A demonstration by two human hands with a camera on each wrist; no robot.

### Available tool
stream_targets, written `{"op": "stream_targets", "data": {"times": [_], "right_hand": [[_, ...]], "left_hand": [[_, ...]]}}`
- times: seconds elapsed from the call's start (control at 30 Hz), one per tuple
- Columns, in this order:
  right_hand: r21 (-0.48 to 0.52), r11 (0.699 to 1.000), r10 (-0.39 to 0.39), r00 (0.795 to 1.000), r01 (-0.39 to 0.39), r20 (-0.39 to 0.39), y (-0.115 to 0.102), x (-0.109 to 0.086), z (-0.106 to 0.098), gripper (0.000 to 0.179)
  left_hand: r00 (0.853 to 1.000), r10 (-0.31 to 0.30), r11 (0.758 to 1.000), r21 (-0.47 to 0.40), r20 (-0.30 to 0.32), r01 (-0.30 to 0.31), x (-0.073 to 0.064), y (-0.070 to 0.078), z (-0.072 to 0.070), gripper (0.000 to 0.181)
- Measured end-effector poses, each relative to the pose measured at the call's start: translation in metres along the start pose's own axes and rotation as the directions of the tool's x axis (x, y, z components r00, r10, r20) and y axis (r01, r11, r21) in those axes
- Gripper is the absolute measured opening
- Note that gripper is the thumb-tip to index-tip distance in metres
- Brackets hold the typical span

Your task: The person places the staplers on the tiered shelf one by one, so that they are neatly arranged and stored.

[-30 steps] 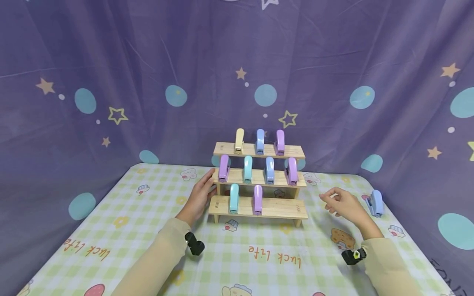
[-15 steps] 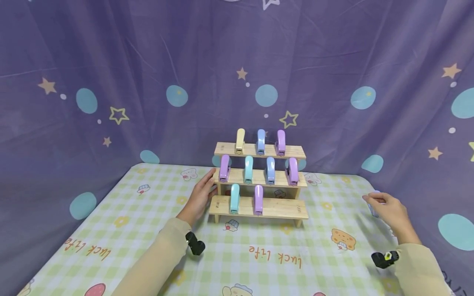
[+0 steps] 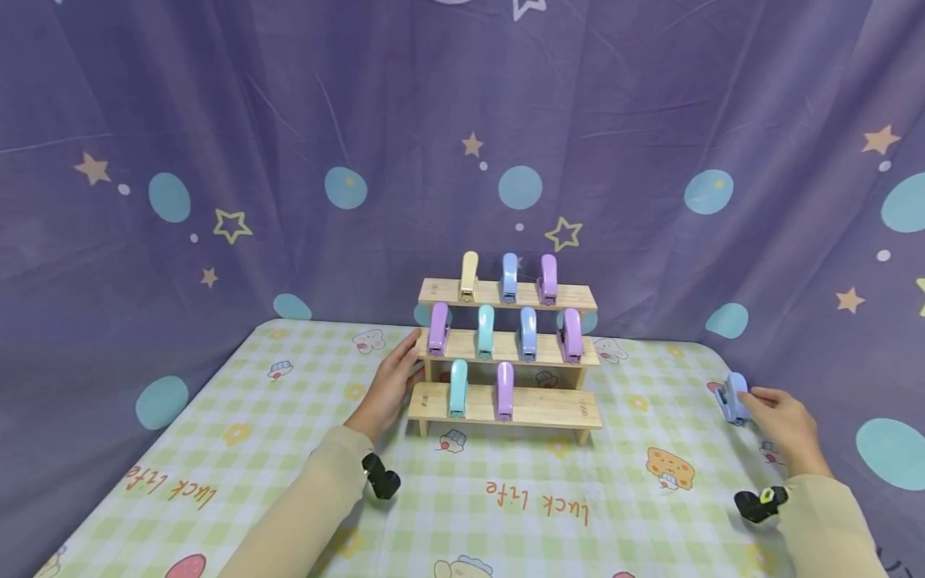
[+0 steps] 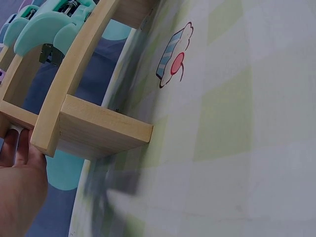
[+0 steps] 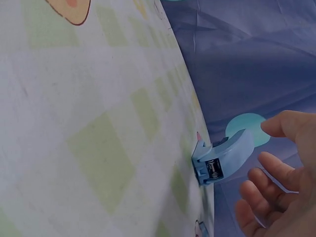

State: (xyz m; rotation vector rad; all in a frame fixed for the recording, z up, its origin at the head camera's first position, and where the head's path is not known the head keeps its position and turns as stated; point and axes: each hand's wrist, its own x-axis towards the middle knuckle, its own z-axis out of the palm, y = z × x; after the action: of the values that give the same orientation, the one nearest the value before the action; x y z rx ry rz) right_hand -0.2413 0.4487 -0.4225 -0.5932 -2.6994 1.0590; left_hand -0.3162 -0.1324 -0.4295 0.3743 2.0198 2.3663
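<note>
A three-tier wooden stand [image 3: 549, 406] holds several small staplers. My left hand [image 3: 390, 385] grips the left end of its middle tier; in the left wrist view, fingertips [image 4: 22, 148] meet the wood. Far right on the cloth, a light blue stapler [image 3: 735, 399] stands apart from the stand. Beside it on the right is my right hand [image 3: 784, 425], thumb toward its top. The right wrist view shows a gap between the blue stapler [image 5: 229, 158] and the loosely bent fingers [image 5: 269, 190].
Yellow, blue and purple staplers [image 3: 548, 279] line the top tier. Purple, teal and blue ones [image 3: 527, 333] fill the middle. Teal [image 3: 458, 388] and purple [image 3: 504, 391] staplers stand on the bottom tier. A checkered tablecloth [image 3: 289, 449] meets a purple curtain [image 3: 426, 104] behind.
My right hand has moved right from beside the stand, passed over the blue stapler and come to its right side. The left hand stays on the stand.
</note>
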Motion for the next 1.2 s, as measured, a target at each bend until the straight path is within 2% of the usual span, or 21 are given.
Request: {"op": "stream_targets", "data": {"times": [0.37, 0.6, 0.87, 1.2], "right_hand": [[-0.012, 1.0, 0.025, 0.986, -0.023, 0.166, 0.011, 0.014, 0.004, 0.085], [-0.014, 1.0, -0.011, 0.985, 0.014, 0.174, 0.019, 0.02, 0.008, 0.081], [0.073, 0.993, 0.076, 0.968, -0.096, 0.239, 0.018, 0.019, 0.008, 0.084], [0.086, 0.994, 0.053, 0.979, -0.072, 0.198, 0.021, 0.019, 0.011, 0.084]], "left_hand": [[1.0, 0.001, 1.0, 0.001, 0.002, -0.001, -0.001, 0.0, 0.0, 0.051], [1.0, 0.005, 1.0, 0.0, 0.004, -0.005, -0.001, 0.0, 0.0, 0.051], [1.0, 0.015, 1.0, -0.001, 0.022, -0.015, -0.003, 0.001, 0.0, 0.051], [1.0, 0.006, 1.0, 0.014, 0.018, -0.006, -0.002, 0.001, 0.0, 0.051]]}}
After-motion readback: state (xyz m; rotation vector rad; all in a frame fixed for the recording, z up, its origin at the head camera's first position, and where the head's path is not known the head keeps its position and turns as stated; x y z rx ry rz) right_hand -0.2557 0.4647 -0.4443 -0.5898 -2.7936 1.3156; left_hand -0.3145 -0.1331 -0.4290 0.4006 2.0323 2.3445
